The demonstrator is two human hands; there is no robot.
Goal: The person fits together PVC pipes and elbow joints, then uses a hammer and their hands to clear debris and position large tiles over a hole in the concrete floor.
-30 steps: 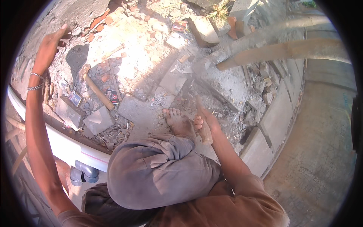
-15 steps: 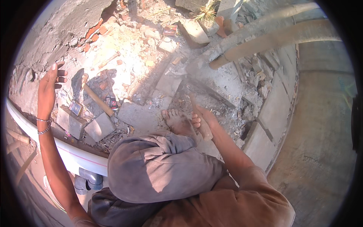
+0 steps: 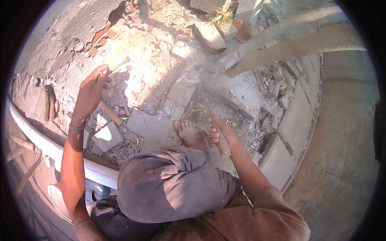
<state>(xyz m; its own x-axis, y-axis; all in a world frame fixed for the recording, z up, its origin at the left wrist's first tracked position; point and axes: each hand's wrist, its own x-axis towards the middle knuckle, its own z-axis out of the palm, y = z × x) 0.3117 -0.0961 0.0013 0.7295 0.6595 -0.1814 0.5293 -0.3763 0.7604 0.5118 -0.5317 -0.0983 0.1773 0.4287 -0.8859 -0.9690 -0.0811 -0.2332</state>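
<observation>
My left hand [image 3: 93,89] hovers over the rubble at the left, its fingers loosely bent and apart; I see nothing in them. Partly beneath it lies a round wooden stick [image 3: 110,113], its upper end hidden by the hand. My right hand [image 3: 223,132] is wrapped round a wooden handle [image 3: 214,120], held near my bare foot [image 3: 189,130]. The handle's far end narrows into dusty, dim ground, and I cannot make out a tool head on it. Beside the foot rests a flat grey slab [image 3: 146,128].
Broken brick and mortar cover the ground beside a rough wall [image 3: 68,44]. Two thick poles [image 3: 281,54] slant in from the upper right. A white pipe [image 3: 44,142] curves along the left, near a dark pipe fitting [image 3: 98,188]. A small red box [image 3: 183,33] lies farther off.
My left hand has moved right from beside the wall to above the wooden stick, covering its upper end. My right hand keeps its grip on the handle, and the view has shifted slightly.
</observation>
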